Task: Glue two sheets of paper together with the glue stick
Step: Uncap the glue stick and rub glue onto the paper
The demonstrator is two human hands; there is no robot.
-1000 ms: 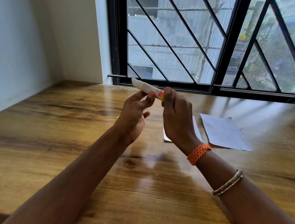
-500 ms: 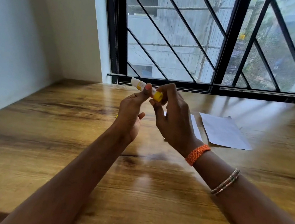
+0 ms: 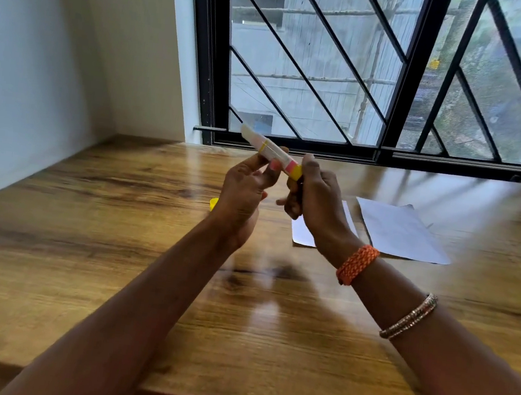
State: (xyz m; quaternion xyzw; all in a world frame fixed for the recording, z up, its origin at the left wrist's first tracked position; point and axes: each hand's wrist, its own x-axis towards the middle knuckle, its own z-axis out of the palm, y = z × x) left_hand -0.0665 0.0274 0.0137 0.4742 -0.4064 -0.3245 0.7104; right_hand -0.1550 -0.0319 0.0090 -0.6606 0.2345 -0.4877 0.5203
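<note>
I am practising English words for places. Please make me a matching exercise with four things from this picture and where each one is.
Things:
1. glue stick
2. paper sheets
3. orange band
4. yellow cap

Places:
A. flat on the table, right of the hands
B. on the right wrist
C. held up between the left hand and right hand
D. on the table, mostly hidden behind the left hand

Pairs: 1-C, 2-A, 3-B, 4-D
</note>
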